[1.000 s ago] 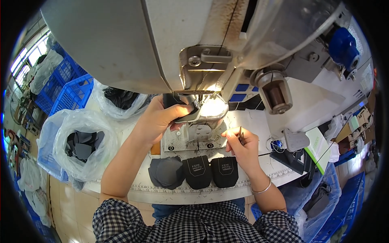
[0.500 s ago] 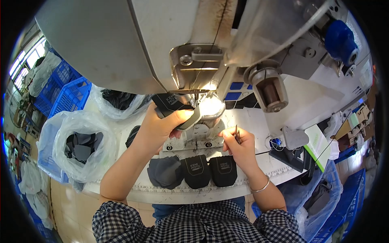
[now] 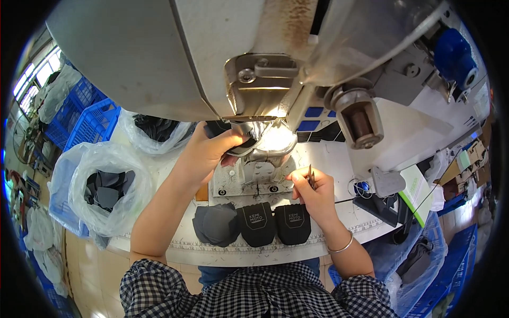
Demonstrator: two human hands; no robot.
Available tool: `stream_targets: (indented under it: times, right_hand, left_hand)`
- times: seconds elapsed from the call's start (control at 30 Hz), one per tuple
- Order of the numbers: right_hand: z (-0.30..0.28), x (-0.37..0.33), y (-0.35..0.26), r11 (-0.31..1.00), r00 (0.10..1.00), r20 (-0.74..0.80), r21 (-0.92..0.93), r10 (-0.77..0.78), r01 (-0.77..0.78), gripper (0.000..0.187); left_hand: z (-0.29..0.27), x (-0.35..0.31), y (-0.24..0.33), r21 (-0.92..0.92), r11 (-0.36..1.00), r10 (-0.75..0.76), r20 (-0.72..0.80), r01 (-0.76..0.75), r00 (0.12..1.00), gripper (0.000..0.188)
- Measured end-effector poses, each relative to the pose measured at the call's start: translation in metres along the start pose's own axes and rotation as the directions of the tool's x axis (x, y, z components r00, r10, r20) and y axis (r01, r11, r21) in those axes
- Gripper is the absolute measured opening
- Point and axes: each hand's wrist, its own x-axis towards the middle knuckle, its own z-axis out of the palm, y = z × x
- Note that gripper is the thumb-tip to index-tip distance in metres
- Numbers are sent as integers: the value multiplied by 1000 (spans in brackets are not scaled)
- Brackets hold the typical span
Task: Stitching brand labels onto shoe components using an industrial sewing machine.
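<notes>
At the sewing machine (image 3: 154, 58), my left hand (image 3: 201, 156) pinches a dark padded fabric pouch (image 3: 246, 148) between thumb and fingers. The pouch lies against the lit metal sewing arm (image 3: 274, 155), close under the machine head; glare and metal parts hide much of it. Right of the arm's base, my right hand (image 3: 316, 195) is closed around small dark pointed thread snips (image 3: 311, 174), tips up. Between my forearms, along the table's front, lie a stack of grey fabric pieces (image 3: 216, 225), a black printed pouch (image 3: 256, 227) and another black printed pouch (image 3: 292, 227).
Plastic-lined bins with dark pieces stand left: a near bag (image 3: 87, 175) and a farther bag (image 3: 154, 143). A thread spool (image 3: 359, 124) juts out on the right. A black device (image 3: 376, 206) and green-edged box (image 3: 416, 193) lie at the table's right; a lined blue bin (image 3: 440, 259) stands below.
My left hand has moved the pouch slightly and turned it in against the sewing arm, so its printed face no longer shows. My right hand has barely moved, still holding the snips.
</notes>
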Motion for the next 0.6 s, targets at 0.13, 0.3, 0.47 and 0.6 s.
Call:
stream_targets:
  times: [0.13,0.3,0.47,0.6]
  right_hand:
    - [0,1,3,1000,1000,6,14,-2,2,14]
    - [0,1,2,1000,1000,7,4,5,-5,14]
    - [0,1,2,1000,1000,-7,-1,9,-9,14]
    - [1,1,2,1000,1000,-11,2,4,-4,14]
  left_hand:
    - [-2,1,-2,-2,1000,10,24,-10,1000,12]
    - [-1,0,-2,-3,1000,16,11,-16,1000,12]
    - [-1,0,-2,14,1000,19,-9,-19,1000,12]
    - [7,-2,1,-6,1000,1,-196,-2,981,13]
